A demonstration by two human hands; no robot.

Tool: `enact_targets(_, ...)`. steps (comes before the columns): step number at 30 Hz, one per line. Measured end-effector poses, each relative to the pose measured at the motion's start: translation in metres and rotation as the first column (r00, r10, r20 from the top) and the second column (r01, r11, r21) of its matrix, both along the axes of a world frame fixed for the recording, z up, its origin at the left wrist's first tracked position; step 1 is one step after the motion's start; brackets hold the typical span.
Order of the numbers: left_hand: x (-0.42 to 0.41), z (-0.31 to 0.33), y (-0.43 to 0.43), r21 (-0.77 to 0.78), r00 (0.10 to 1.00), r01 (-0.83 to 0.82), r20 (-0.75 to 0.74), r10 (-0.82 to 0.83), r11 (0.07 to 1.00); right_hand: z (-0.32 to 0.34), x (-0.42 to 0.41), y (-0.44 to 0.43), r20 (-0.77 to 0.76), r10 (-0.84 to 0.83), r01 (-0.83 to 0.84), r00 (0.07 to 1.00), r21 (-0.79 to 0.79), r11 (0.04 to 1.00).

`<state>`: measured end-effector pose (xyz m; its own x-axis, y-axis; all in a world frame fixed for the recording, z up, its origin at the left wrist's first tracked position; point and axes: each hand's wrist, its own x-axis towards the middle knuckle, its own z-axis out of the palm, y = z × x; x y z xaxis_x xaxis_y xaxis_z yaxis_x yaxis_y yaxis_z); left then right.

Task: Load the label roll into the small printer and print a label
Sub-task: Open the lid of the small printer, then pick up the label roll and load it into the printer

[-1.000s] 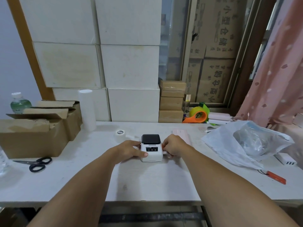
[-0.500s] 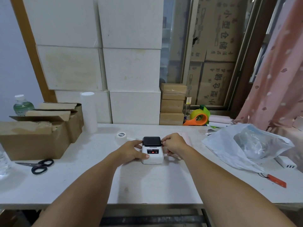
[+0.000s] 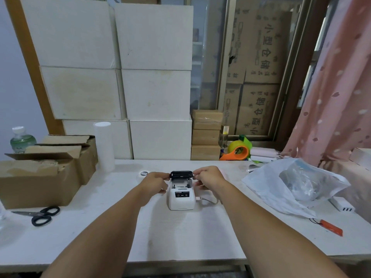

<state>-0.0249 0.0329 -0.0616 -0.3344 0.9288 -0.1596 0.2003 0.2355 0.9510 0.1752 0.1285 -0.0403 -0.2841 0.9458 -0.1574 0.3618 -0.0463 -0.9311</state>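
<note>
The small white printer (image 3: 181,199) is set near the middle of the white table (image 3: 180,237), its black lid (image 3: 181,174) raised at the far end so that the paper bay is exposed — what lies inside cannot be made out. The lid is pinched at its left corner by the fingertips of the left hand (image 3: 154,183) and at its right corner by those of the right hand (image 3: 208,180); both hands are closed on it. A small label roll (image 3: 144,173) is seen lying flat on the table just beyond the left hand, apart from the printer. A thin cable (image 3: 208,201) is plugged into the printer's right side. Black scissors (image 3: 41,215) lie at the table's left — near a cardboard box (image 3: 38,183).
</note>
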Motion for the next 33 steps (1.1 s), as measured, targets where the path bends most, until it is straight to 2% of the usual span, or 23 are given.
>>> enact_targets(8, 0.001, 0.001, 0.017, 0.034, 0.998, -0.065, 0.015, 0.064, 0.997, 0.004, -0.009, 0.010, -0.057, 0.019, -0.021, 0.998, -0.030, 0.999)
enact_targets(14, 0.004, 0.000, 0.033, 0.039, 0.997, -0.079, 0.011, 0.079, 0.996, 0.001, -0.012, 0.015, 0.020, 0.067, -0.068, 0.998, 0.017, 0.998)
enact_targets(16, 0.001, -0.006, 0.033, 0.032, 0.995, -0.096, -0.027, 0.097, 0.995, -0.002, -0.014, 0.018, 0.145, 0.057, -0.071, 0.988, 0.097, 0.993)
enact_targets(18, 0.000, -0.012, 0.030, 0.010, 0.987, -0.125, -0.098, 0.125, 0.992, -0.005, -0.016, 0.019, 0.330, 0.025, -0.098, 0.944, 0.207, 0.973)
enact_targets(20, -0.001, -0.017, 0.025, -0.005, 0.981, -0.136, -0.142, 0.134, 0.991, -0.005, -0.022, 0.016, 0.441, 0.033, -0.158, 0.897, 0.252, 0.955)
enact_targets(24, -0.004, -0.020, 0.020, -0.003, 0.976, -0.146, -0.164, 0.144, 0.989, -0.003, -0.037, 0.012, 0.596, 0.159, -0.328, 0.787, 0.185, 0.926)
enact_targets(26, -0.005, -0.020, 0.017, 0.004, 0.979, -0.133, -0.158, 0.132, 0.991, -0.005, -0.045, 0.012, 0.648, 0.185, -0.358, 0.738, 0.145, 0.922)
enact_targets(33, -0.007, -0.017, 0.009, -0.048, 0.995, 0.034, -0.089, -0.039, 0.998, 0.003, -0.049, 0.018, 0.652, 0.277, -0.340, 0.706, -0.032, 0.940)
